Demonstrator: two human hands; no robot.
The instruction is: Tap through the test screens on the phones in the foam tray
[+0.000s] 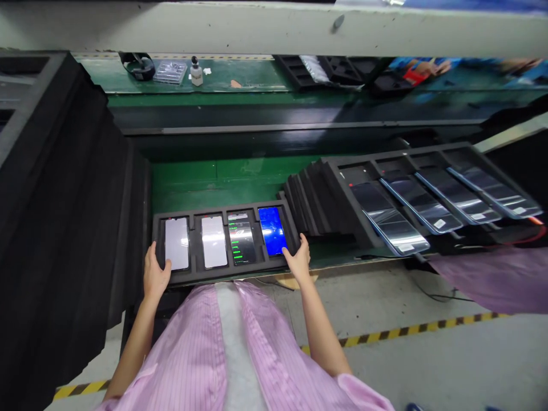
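A black foam tray (194, 251) lies at the front edge of the green bench, with several smartphones in its slots. My left hand (156, 273) grips the tray's left end, thumb over the rim beside a smartphone with a white screen (177, 244). At the right end, my right hand (298, 260) is closed round the edge, its thumb near a smartphone with a blue screen (272, 231). Between these lie another white-screened smartphone (214, 242) and a dark-screened smartphone with green text (242, 242). The fingers under the tray are partly hidden.
A tall stack of black trays (77, 217) rises on the left. To the right, a tilted tray stack (338, 171) carries several dark smartphones (391, 220). Behind are a conveyor (257, 117), a small bottle (196, 74) and a co-worker's hands (432, 67). A shelf beam (265, 28) crosses overhead.
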